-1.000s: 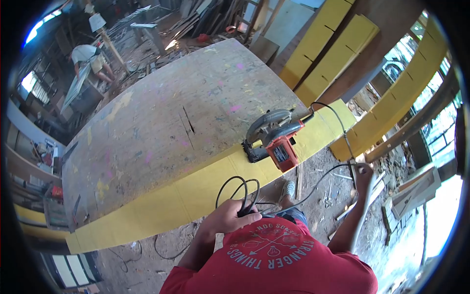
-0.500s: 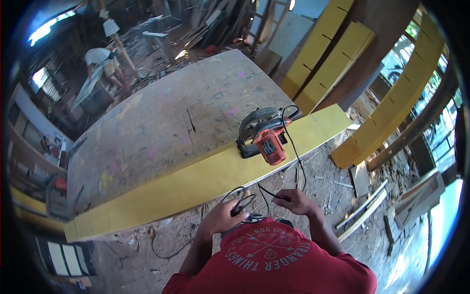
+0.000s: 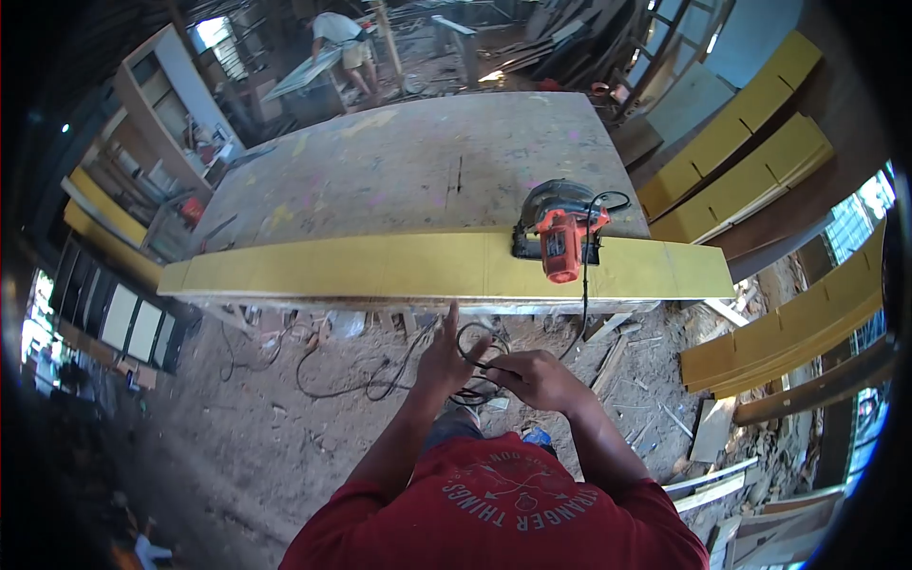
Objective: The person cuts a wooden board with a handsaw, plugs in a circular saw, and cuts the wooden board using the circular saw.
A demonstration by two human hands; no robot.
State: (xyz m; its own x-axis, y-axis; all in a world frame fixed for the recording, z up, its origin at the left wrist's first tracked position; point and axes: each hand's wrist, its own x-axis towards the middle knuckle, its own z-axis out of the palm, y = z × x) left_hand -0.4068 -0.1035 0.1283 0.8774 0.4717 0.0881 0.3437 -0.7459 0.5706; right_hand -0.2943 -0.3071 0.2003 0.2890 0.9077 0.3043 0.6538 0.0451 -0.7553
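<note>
A circular saw with a red body and dark guard rests on a long yellow board along the worktable's near edge. Its black power cord drops over the board toward my hands. My right hand is closed around the cord in front of my body. To its left, my left hand has its index finger stretched toward the board edge and its thumb apart. A loop of cord lies by that thumb; the other left fingers are partly hidden. More cord trails on the dirt floor below.
The large stained worktable stretches ahead. Yellow boards with dark slots lean at the right, near wood scraps. Another person bends over a panel at the back. Shelving stands at the left.
My view has turned, so the board now lies nearly level across it. My left hand has uncurled from the cord, and my right hand has come closer to it with the cord.
</note>
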